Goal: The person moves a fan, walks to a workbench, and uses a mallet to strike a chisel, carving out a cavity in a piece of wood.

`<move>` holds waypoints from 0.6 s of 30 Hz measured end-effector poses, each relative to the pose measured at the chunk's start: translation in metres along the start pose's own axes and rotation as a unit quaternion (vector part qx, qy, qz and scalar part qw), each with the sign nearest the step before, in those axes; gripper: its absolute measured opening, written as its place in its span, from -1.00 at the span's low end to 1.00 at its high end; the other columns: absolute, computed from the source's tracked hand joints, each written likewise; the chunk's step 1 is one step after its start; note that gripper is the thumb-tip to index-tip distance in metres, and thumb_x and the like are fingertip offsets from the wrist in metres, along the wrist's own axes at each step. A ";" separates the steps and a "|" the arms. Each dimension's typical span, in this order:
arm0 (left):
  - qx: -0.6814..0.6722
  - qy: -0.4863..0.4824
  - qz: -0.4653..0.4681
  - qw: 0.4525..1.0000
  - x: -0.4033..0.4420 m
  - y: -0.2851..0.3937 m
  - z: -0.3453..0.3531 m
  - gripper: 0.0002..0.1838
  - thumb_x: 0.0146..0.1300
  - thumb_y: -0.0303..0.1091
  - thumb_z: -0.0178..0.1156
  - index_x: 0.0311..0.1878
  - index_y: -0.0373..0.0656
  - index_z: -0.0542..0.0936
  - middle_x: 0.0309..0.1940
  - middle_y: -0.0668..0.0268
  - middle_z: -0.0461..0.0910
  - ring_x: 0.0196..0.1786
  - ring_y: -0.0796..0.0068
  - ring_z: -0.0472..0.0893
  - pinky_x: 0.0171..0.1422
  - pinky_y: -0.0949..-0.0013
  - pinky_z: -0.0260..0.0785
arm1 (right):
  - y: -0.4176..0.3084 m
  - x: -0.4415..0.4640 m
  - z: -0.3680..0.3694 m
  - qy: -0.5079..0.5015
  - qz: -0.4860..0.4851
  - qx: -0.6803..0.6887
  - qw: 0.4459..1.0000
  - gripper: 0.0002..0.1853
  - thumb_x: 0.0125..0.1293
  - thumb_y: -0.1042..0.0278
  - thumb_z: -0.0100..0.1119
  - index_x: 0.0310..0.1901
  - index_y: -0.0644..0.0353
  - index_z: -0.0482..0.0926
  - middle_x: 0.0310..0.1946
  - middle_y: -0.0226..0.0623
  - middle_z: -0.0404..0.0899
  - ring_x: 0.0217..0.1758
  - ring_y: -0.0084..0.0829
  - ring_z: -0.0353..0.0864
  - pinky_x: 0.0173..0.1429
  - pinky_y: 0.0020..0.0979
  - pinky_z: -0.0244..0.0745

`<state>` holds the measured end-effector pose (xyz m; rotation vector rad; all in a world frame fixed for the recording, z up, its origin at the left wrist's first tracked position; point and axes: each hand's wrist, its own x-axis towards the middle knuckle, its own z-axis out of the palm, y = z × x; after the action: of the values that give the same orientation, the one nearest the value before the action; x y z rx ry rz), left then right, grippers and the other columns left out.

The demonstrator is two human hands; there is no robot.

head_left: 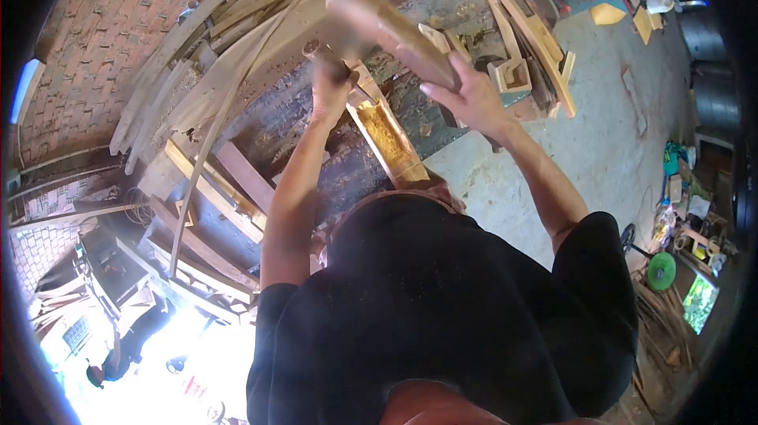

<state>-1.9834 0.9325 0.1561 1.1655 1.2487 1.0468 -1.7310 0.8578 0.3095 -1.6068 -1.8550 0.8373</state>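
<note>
My left hand (330,93) is wrapped round the handle of a chisel (317,52), whose metal blade slants down to the far end of a hollowed wooden block (384,137). The block lies on the dark workbench (343,158), its recess rough and yellowish. In my right hand (472,95) is a thick wooden mallet (403,36), raised to the right of the chisel. The mallet's far end is blurred and does not touch the chisel handle.
Long boards (221,192) lie left of the block. More wood strips (541,50) and a small hollowed wooden piece (509,76) are at the right. A brick wall (99,54) stands far left, and a green fan (662,271) at the right.
</note>
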 end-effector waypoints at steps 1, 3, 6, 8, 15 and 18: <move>0.014 0.003 -0.017 1.000 -0.005 0.007 0.003 -0.59 0.10 -0.58 0.36 -0.03 -0.10 0.42 -0.27 0.45 0.55 -0.23 0.62 0.52 -0.11 0.46 0.42 | -0.007 0.001 -0.003 0.030 -0.015 0.030 0.999 -0.50 0.24 0.02 0.30 -0.05 0.25 0.35 -0.39 0.05 0.58 -0.31 -0.02 0.66 -0.23 -0.17 0.53; -0.050 -0.008 -0.009 0.999 -0.002 -0.011 0.005 -0.58 0.10 -0.60 0.35 -0.02 -0.10 0.41 -0.25 0.44 0.55 -0.21 0.61 0.53 -0.08 0.46 0.42 | -0.032 0.005 -0.019 0.046 -0.033 0.050 0.997 -0.50 0.23 0.03 0.31 -0.05 0.26 0.36 -0.39 0.01 0.58 -0.31 -0.08 0.67 -0.23 -0.21 0.53; -0.132 -0.018 0.008 0.991 0.000 -0.013 0.013 -0.55 0.09 -0.64 0.33 0.02 -0.12 0.40 -0.21 0.42 0.55 -0.15 0.59 0.54 -0.01 0.46 0.42 | -0.062 0.008 -0.029 0.064 -0.062 0.131 0.987 -0.49 0.21 0.08 0.35 -0.06 0.29 0.35 -0.40 -0.11 0.58 -0.33 -0.20 0.66 -0.24 -0.29 0.53; -0.148 -0.020 0.021 0.989 0.004 -0.013 0.015 -0.53 0.08 -0.66 0.32 0.03 -0.13 0.39 -0.18 0.41 0.55 -0.12 0.57 0.55 0.02 0.47 0.42 | -0.068 0.010 -0.026 0.147 -0.165 0.124 0.967 -0.47 0.22 0.01 0.32 -0.03 0.26 0.35 -0.39 -0.02 0.58 -0.32 -0.12 0.67 -0.23 -0.25 0.54; -0.064 0.028 -0.005 0.998 0.016 0.004 0.004 -0.56 0.10 -0.59 0.33 0.02 -0.16 0.40 -0.22 0.39 0.56 -0.18 0.56 0.55 -0.05 0.47 0.43 | 0.013 -0.001 0.010 -0.060 -0.004 -0.076 0.995 -0.45 0.23 -0.11 0.25 -0.06 0.21 0.34 -0.36 0.09 0.58 -0.28 0.03 0.65 -0.26 -0.15 0.53; -0.037 0.016 -0.013 0.999 -0.004 0.007 0.001 -0.58 0.10 -0.58 0.35 0.00 -0.16 0.41 -0.24 0.40 0.56 -0.22 0.59 0.53 -0.13 0.49 0.40 | 0.001 -0.010 0.004 -0.030 0.023 -0.001 0.999 -0.49 0.23 -0.04 0.28 -0.07 0.23 0.36 -0.37 0.05 0.58 -0.30 0.02 0.65 -0.26 -0.18 0.52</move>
<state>-1.9825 0.9292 0.1640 1.0769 1.2372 1.0868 -1.7318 0.8481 0.3066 -1.6487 -1.8658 0.9132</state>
